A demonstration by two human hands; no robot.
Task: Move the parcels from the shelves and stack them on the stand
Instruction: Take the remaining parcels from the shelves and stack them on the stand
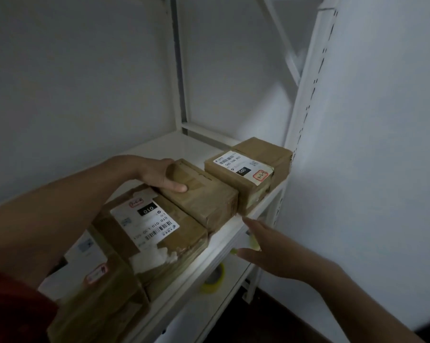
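Observation:
Several brown taped parcels lie in a row on a white shelf [223, 246]. My left hand [159, 174] grips the far end of an unlabelled parcel [206, 194], thumb on its top. To its right stands a parcel labelled 060 [248, 169]. In front lies a parcel labelled 010 [154, 226], and a nearer parcel [97, 288] sits at the lower left under my arm. My right hand [265, 248] hovers with fingers spread just off the shelf's front edge, holding nothing. The stand is not in view.
White shelf uprights [305, 115] with slotted holes stand at the right, against a white wall. A yellow tape roll [215, 278] lies on the lower shelf. The back of the upper shelf behind the parcels is bare white board.

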